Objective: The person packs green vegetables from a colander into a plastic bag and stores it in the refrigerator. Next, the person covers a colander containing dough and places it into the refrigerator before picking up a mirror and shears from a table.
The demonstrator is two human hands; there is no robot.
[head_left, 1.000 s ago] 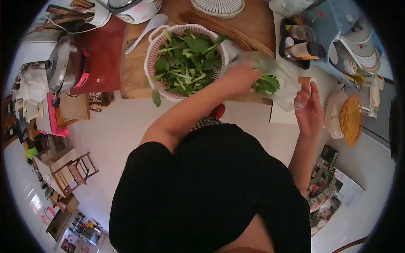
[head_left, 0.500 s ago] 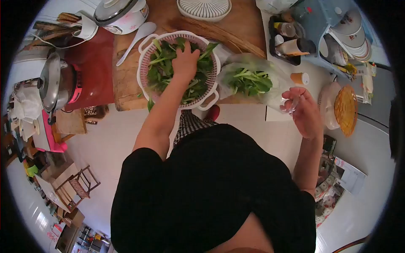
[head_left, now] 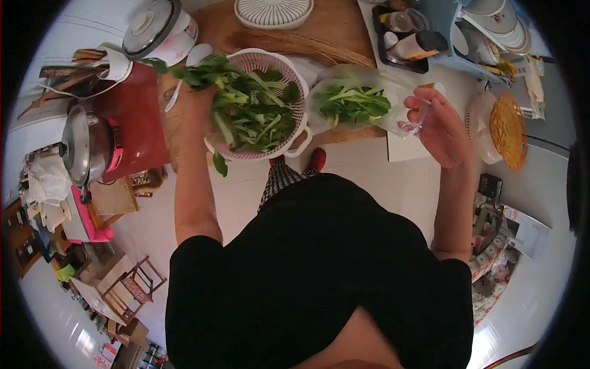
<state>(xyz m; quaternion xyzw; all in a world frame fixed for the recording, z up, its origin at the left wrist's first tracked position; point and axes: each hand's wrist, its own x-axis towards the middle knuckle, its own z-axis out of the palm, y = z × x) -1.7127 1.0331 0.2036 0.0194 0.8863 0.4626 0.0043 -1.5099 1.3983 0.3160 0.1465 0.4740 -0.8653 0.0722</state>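
Note:
A white colander (head_left: pixel 294 67) stands on the wooden board, heaped with cut leafy greens (head_left: pixel 261 120). My left hand (head_left: pixel 198 107), smeared by motion, is at the colander's left side with a bunch of leafy greens (head_left: pixel 212 72) in its grip; their leaves stick out past the rim. To the right lies a clear plastic bag (head_left: pixel 398 101) with more greens (head_left: pixel 353 103) inside. My right hand (head_left: pixel 439 126) pinches the bag's open edge between thumb and fingers, holding it off the worktop. One loose leaf (head_left: pixel 219 164) hangs at the colander's lower left.
A rice cooker (head_left: pixel 175 37) and a white spoon (head_left: pixel 174 97) are at the upper left, above a lidded pan (head_left: pixel 77 147). Behind the colander are a ribbed white basket (head_left: pixel 274 11) and dry brown stalks (head_left: pixel 301 46). Jars in a black tray (head_left: pixel 424 64) stand at the right.
My left hand has moved left from the middle of the colander to its left side, lifting a bunch of greens. My right hand still pinches the bag. The whole view has shifted slightly.

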